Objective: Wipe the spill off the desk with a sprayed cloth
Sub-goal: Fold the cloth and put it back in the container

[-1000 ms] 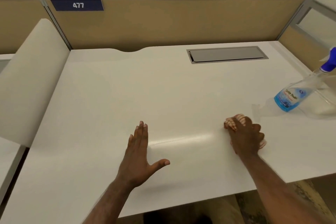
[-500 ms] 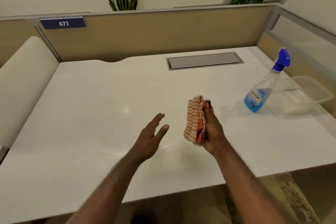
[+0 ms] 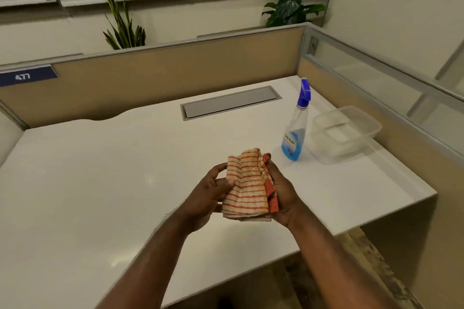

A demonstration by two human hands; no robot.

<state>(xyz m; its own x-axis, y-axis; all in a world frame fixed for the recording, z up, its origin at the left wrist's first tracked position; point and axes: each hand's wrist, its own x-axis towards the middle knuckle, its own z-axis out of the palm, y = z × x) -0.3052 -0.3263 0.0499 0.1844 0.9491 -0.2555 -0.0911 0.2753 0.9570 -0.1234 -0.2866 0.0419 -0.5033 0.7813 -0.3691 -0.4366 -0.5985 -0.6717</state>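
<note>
An orange-and-cream striped cloth (image 3: pixel 247 184) is folded and held up above the white desk (image 3: pixel 100 183), between both hands. My left hand (image 3: pixel 209 193) grips its left edge with the thumb on top. My right hand (image 3: pixel 282 194) holds its right side from behind. A clear spray bottle (image 3: pixel 296 128) with a blue nozzle and blue liquid stands upright on the desk, just beyond and to the right of the cloth. I cannot make out a spill on the desk surface.
A clear plastic container (image 3: pixel 351 133) sits right of the bottle by the partition. A grey cable flap (image 3: pixel 231 103) is set into the desk at the back. Tan partitions (image 3: pixel 175 75) close the back and right sides. The desk's front edge runs under my forearms.
My right hand lifted the cloth off the desk and raised it. My left hand came off the desk and took hold of the cloth's left edge. The view tilted up.
</note>
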